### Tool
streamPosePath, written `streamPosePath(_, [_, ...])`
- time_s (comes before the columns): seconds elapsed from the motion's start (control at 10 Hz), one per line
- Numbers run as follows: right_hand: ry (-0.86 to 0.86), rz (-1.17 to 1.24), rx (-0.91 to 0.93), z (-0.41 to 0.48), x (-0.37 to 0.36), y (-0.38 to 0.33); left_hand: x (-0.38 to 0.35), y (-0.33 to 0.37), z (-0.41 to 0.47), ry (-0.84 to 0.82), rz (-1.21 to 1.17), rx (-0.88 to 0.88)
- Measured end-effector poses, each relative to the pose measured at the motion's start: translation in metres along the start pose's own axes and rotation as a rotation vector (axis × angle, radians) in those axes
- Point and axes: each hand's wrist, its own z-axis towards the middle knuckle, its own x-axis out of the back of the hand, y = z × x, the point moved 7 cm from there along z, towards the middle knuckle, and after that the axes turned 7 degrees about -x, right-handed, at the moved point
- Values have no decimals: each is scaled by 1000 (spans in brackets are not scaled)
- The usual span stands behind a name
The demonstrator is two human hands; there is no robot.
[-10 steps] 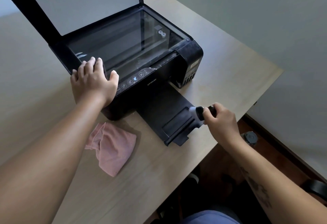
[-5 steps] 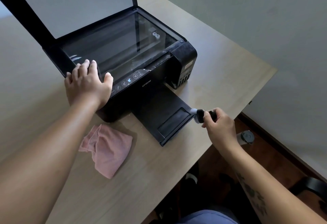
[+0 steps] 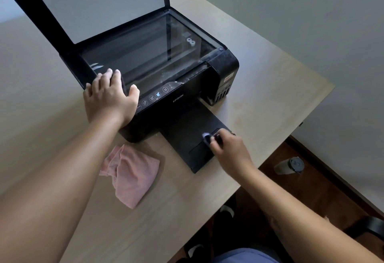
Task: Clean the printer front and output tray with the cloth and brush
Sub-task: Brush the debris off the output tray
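Where it stands at frame centre with its scanner lid raised, the printer (image 3: 187,106) reads as a rigid, fairly heavy black box. The left hand (image 3: 110,98) lies flat on its near-left corner, fingers straight, bracing it.
Output tray (image 3: 182,138): thin plastic tongue projecting toward lower right; probably flexes, so light strokes only.
Brush (image 3: 206,137): small, light, blurred; gripped in the curled right hand (image 3: 230,150) over the tray's end.
Cloth (image 3: 131,174): pink, soft, crumpled on the table (image 3: 270,100), lower left of centre, untouched; best lifted by a fold.

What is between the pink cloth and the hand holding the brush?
In the head view, a strip of bare table and then the black output tray lie between the pink cloth and the right hand, which grips the brush.
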Motion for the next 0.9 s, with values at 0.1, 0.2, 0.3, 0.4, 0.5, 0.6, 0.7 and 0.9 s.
streamPosePath(0.1, [-209,-25,86,-14,-33,-17,0,0,0,0,2,1])
streamPosePath(0.2, [-167,57,29,-2,-18,-6,0,1,0,-3,-2,1])
streamPosePath(0.3, [49,-25,-50,19,26,11,-1,0,0,-1,-1,3])
streamPosePath(0.4, [74,-45,34,30,47,2,-1,0,1,-2,2,4])
streamPosePath(0.5, [-144,-105,188,34,38,-22,-1,0,0,-5,4,8])
streamPosePath(0.6, [-337,-339,277,43,15,-37,-2,1,0,-8,1,6])
streamPosePath(0.7, [-419,-515,265,62,-4,-47,-1,0,1,-6,8,6])
streamPosePath(0.9, [-478,-587,231,64,-15,-67,-2,0,0,-4,11,4])
